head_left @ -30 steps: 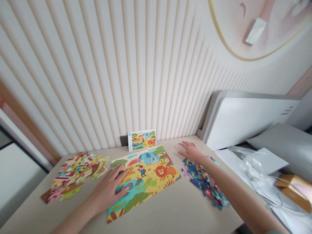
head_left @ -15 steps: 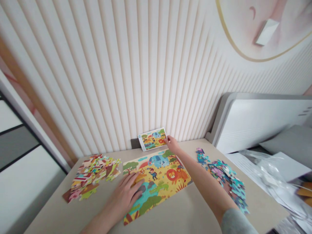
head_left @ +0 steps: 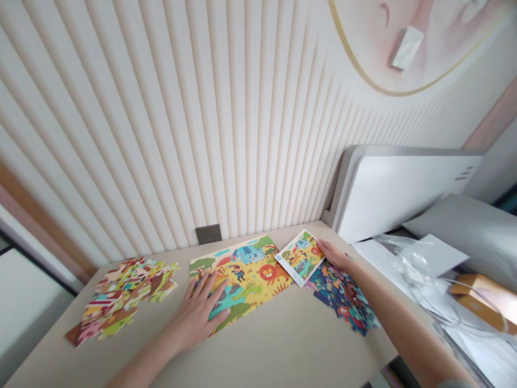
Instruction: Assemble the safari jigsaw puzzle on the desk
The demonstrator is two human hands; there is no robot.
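Note:
Between my right thumb and fingers is a small picture card with a white border, showing an elephant and lions. My right hand grips its right edge, above the table's right side. A larger jigsaw puzzle with the same animal scene lies flat on the table. On its left part rests my left hand, palm down with fingers spread, covering some of the picture. The card overlaps the puzzle's right edge in view.
A pile of red, green and brown puzzle pieces lies at the left. Dark blue and teal pieces are heaped at the right, partly behind the card and my arm. A wall socket sits behind the table. A clear plastic bag lies beyond its right edge.
My right hand has taken the card from against the wall and brought it rightward, tilted, toward the blue pieces. My left hand stays on the puzzle, its fingers more spread. The view has shifted right.

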